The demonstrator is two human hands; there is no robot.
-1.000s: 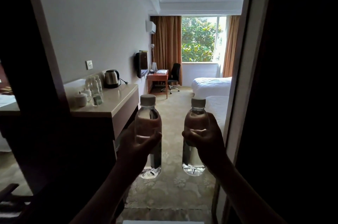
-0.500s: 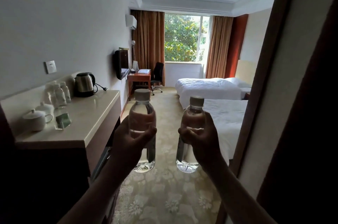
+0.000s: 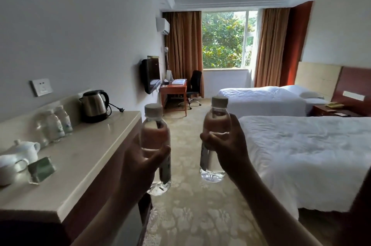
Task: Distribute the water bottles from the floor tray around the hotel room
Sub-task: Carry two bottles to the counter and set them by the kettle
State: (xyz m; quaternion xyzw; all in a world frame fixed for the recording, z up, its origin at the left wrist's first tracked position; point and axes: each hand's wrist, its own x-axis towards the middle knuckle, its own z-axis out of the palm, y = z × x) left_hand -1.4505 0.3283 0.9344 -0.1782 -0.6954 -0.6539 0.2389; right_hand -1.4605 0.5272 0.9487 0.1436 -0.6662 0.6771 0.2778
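Note:
My left hand (image 3: 140, 163) grips a clear water bottle (image 3: 155, 125) with a pale cap, held upright in front of me. In my right hand (image 3: 230, 151) is a second clear water bottle (image 3: 215, 117), also upright, its base showing below my fingers. Both bottles hang over the patterned carpet between the counter and the near bed. Several more water bottles (image 3: 57, 125) stand on the counter (image 3: 90, 151) at the left, against the wall. The floor tray is out of view.
On the counter stand a steel kettle (image 3: 94, 106), white teapots (image 3: 24, 150) and a glass holder (image 3: 41, 169). Two white beds (image 3: 301, 153) fill the right side. At the far end are a desk (image 3: 173, 88), a chair and a window.
I have walked through the doorway into the room. The dark door frames have left the view, the counter has come alongside me, and both beds now show. Each hand still holds its bottle.

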